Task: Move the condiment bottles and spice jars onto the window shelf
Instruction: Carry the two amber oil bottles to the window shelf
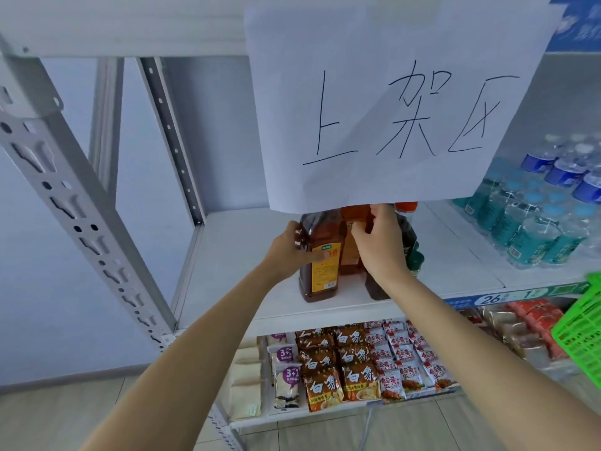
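While both arms reach up to the white shelf [448,255] in the middle of the frame, the left hand [289,249] wraps the front bottle [320,255], thumb laid across its yellow label and fingers curled round the far side, which looks like steadying it or nudging it into line. The right hand [379,242] curls its fingers round the second bottle [353,236] just behind, pinching near the shoulder, probably to seat it close against the first. Both bottles stand upright on the shelf, touching or nearly so; each holds a reddish-brown liquid, filled high. A darker bottle [408,236] with a red cap stands behind the right hand, mostly hidden, its contents too dark to name. A hand-lettered paper sign [390,102] hangs over the upper centre and hides the bottle tops.

At the right of the frame, packs of water bottles [536,229] share the same shelf, well apart from the condiments. Below, in the lower centre, a lower shelf holds rows of snack packets [354,362]. A green basket [582,323] shows at the right edge; what is in it cannot be seen
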